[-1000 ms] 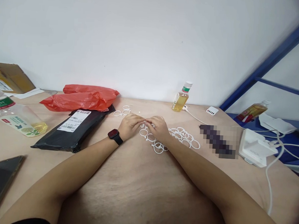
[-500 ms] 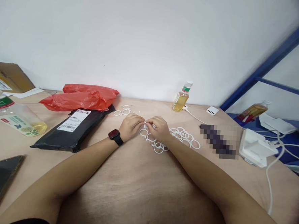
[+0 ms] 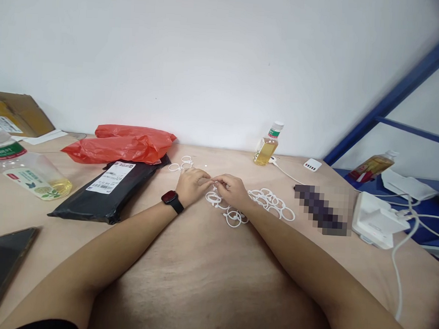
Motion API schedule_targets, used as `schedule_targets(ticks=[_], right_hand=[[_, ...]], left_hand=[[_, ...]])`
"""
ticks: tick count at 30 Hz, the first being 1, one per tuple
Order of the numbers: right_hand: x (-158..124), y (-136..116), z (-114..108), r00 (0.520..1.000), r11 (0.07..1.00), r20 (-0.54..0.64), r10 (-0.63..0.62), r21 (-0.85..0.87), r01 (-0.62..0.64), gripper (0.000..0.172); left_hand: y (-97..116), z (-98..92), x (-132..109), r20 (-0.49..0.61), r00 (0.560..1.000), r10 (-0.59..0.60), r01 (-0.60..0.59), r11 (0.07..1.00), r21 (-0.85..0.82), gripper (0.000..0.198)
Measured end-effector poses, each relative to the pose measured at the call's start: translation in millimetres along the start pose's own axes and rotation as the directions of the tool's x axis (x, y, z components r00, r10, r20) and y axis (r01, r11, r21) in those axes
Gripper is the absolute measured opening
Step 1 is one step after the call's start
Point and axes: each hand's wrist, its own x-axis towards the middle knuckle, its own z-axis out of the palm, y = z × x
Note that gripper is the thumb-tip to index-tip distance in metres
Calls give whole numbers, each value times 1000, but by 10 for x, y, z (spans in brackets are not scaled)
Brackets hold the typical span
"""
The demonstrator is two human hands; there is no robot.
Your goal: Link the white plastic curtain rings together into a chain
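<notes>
At frame centre our left hand [image 3: 190,185] and right hand [image 3: 233,191] meet fingertip to fingertip, both pinching one white ring [image 3: 215,184]. Loose rings [image 3: 272,202] lie on the wooden table [image 3: 205,268] just to the right.

We log the rings [image 3: 271,201] as plain white, on a pale tan table [image 3: 205,273] with faint grain. The bag [image 3: 120,146] is glossy red. The mailer [image 3: 109,192] is black, its label white with black print. The watch [image 3: 170,197] has a black strap and a reddish face. The upright bottle [image 3: 265,148] shows yellow liquid, a green-and-white label and a white cap. The frame [image 3: 395,93] is blue and the charger [image 3: 376,219] white.
</notes>
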Motion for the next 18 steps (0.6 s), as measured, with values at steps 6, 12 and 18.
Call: schedule_targets(ticks=[6,12,18], right_hand=[[5,68,25,998,989,-16,-56,-139,53,20],[-1,42,23,998,989,-17,-58,-134,55,18],[1,26,13,997,990,-49,-63,-130,56,18]], left_hand=[[-247,-110,34,-41,964,-261,260,908,328,25],[-536,-209,31,44,897,-440,350,769,535,30],[-371,-128,17,78,970,-231,184,904,385,25]])
